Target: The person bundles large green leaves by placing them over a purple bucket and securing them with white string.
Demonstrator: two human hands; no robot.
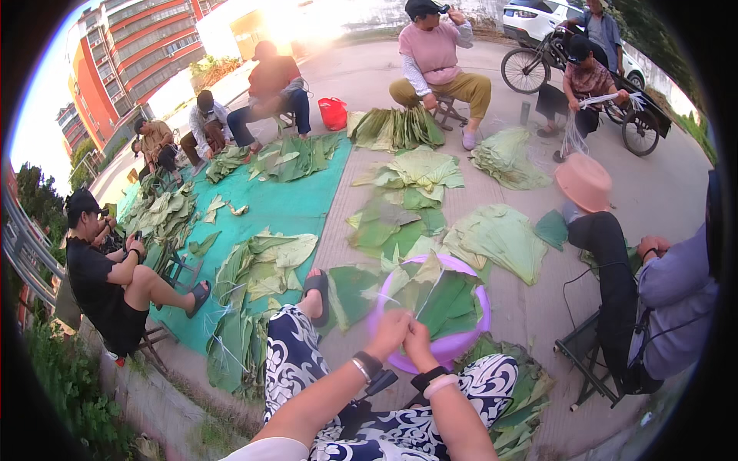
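My left hand and my right hand meet over the near edge of a purple plastic basin. Their fingers pinch a thin white string that runs up across a bundle of large green leaves lying in the basin. A second white string end sticks out to the left of my hands. Fingertip detail is partly hidden by the hands themselves. Beyond the basin, a stack of pale green leaves lies on the concrete, and more leaves lie beside my knee on the right.
A green mat with leaf piles spreads at the left. A person in black sits beside it; another person sits close on the right near a pink basin. Several people sit farther off. A cargo tricycle stands at the back right.
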